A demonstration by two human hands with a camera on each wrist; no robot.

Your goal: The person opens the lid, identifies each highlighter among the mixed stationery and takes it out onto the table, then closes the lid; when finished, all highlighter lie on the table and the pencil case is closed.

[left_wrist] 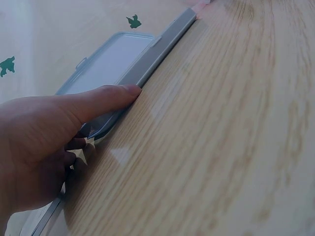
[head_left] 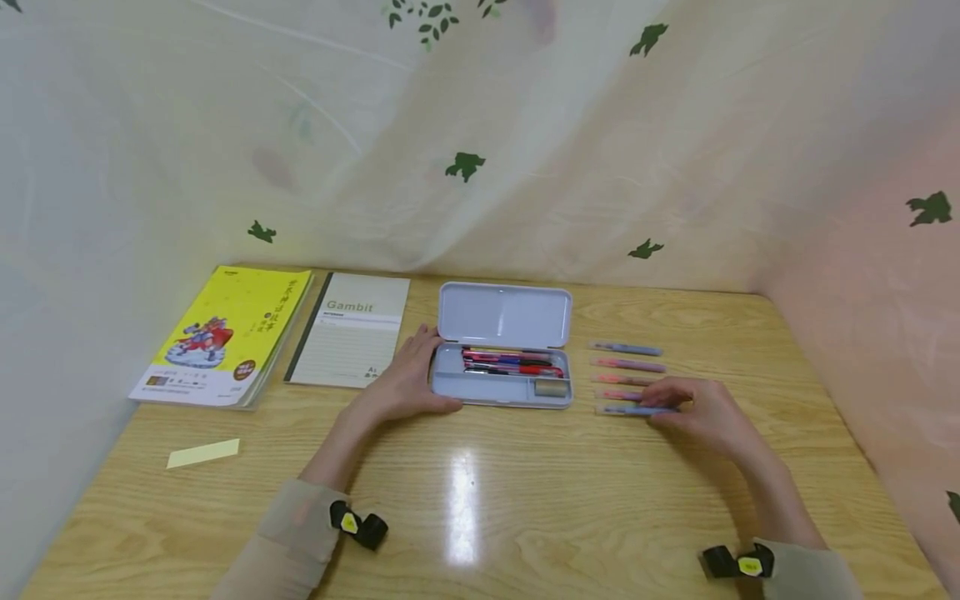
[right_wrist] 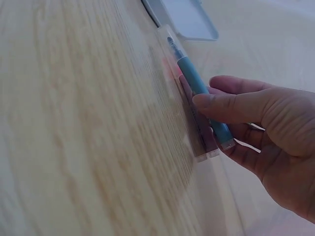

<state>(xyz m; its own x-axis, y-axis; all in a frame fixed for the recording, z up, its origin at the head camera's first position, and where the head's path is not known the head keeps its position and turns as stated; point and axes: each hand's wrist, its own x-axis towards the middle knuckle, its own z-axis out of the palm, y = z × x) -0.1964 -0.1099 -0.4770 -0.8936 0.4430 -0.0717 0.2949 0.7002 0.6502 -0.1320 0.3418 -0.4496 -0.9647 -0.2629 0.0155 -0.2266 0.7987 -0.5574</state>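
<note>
An open white pencil case (head_left: 487,388) lies on the table with its lid (head_left: 504,312) tipped back. My left hand (head_left: 408,379) holds its left end, the thumb along the front wall (left_wrist: 147,64) and the other fingers round the side, partly hidden. Inside the case are several pens (head_left: 513,362) and a small tan block (head_left: 551,388). To the right, several capped markers lie in a row. My right hand (head_left: 697,408) pinches the nearest one, a blue marker (right_wrist: 194,76), between thumb and fingers. Beside it in the right wrist view shows a purple marker (right_wrist: 189,103).
Left of the case lie a grey notebook (head_left: 352,333) and a thick yellow book (head_left: 262,292). A pale yellow paper strip (head_left: 202,453) is near the table's left side. A patterned curtain (head_left: 525,208) hangs behind the wooden table (head_left: 547,500) and along its sides.
</note>
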